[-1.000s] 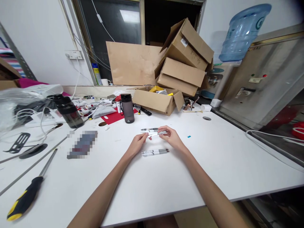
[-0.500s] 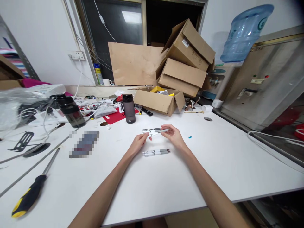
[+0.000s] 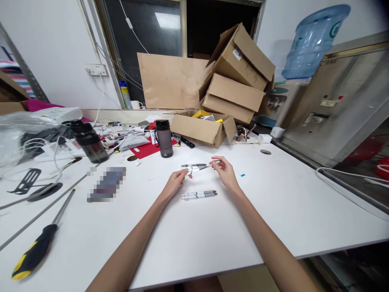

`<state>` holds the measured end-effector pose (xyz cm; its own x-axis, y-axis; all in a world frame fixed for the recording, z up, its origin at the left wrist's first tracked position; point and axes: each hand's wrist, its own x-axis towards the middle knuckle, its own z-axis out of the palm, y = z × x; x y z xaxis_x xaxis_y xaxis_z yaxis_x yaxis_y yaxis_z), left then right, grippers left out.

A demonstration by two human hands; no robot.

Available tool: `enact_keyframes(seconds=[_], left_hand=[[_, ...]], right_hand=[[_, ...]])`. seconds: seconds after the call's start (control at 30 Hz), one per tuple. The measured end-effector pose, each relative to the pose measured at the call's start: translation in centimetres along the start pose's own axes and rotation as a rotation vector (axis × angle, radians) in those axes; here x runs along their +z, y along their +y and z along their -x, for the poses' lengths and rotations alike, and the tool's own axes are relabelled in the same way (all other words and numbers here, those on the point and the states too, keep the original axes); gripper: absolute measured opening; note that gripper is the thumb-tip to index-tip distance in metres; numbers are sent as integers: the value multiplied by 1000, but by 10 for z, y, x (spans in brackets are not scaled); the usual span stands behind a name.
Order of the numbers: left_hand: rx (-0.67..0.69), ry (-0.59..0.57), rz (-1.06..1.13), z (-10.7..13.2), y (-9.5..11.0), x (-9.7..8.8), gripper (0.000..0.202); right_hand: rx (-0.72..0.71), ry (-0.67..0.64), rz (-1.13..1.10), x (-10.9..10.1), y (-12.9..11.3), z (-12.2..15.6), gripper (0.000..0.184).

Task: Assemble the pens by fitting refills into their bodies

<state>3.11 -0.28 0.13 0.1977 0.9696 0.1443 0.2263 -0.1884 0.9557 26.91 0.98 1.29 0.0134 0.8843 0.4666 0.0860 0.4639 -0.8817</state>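
My left hand (image 3: 175,182) is closed on the rear part of a slim white and grey pen (image 3: 199,169), which slants up to the right. At its far end the fingertips of my right hand (image 3: 225,173) are pinched around a small pale piece (image 3: 216,162); whether it still touches the pen, I cannot tell. Just behind the held pen, another pen (image 3: 192,166) with a clear and dark barrel lies on the table. In front of my hands, white and grey pens (image 3: 199,195) lie close together, pointing sideways.
On the white table (image 3: 194,235), a screwdriver (image 3: 42,239) and a blurred-out flat object (image 3: 107,184) lie to the left. Behind stand a dark bottle (image 3: 164,140), a second bottle (image 3: 89,142) and an open carton (image 3: 197,129). A blue scrap (image 3: 242,175) lies right of my hands.
My right hand has shifted slightly right and up along the pen's end, its fingers now more raised, with the pale piece between them. My left hand keeps its grip.
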Motion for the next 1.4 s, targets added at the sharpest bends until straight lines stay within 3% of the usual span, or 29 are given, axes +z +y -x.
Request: enact_keyframes(seconds=[0.63, 0.97, 1.23, 1.4], left_hand=[[2, 13, -20, 1, 0, -5, 56], [7, -17, -27, 1, 2, -6, 57], [4, -21, -31, 1, 3, -6, 57], [-2, -16, -18, 0, 2, -9, 55]], right_hand=[[133, 121, -99, -8, 6, -5, 45], [162, -178, 90, 4, 1, 7, 52], [117, -251, 134, 5, -7, 10, 49], [130, -226, 91, 1, -5, 6, 45]])
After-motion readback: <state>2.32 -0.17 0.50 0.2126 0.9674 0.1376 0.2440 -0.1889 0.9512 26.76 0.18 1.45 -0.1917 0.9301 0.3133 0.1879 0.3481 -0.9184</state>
